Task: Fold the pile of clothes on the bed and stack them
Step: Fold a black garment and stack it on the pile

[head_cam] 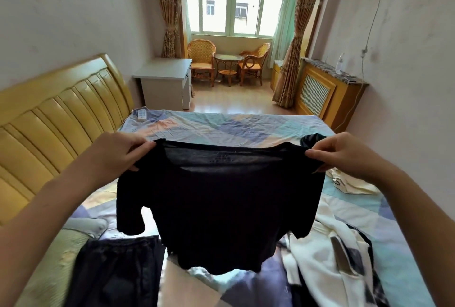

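Holding the black T-shirt (pixel 221 203) up by its shoulders, I am pinching one with my left hand (pixel 115 152) and one with my right hand (pixel 344 152), so it is hanging flat over the bed (pixel 221 127). White clothes (pixel 327 245) are crowding the right edge; the far sheet is giving room to lay it.

Head camera looks forward and down, close above the bed (pixel 246 124).

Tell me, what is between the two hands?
In the head view, the black short-sleeved shirt stretches between the left hand and right hand, each pinching a shoulder.
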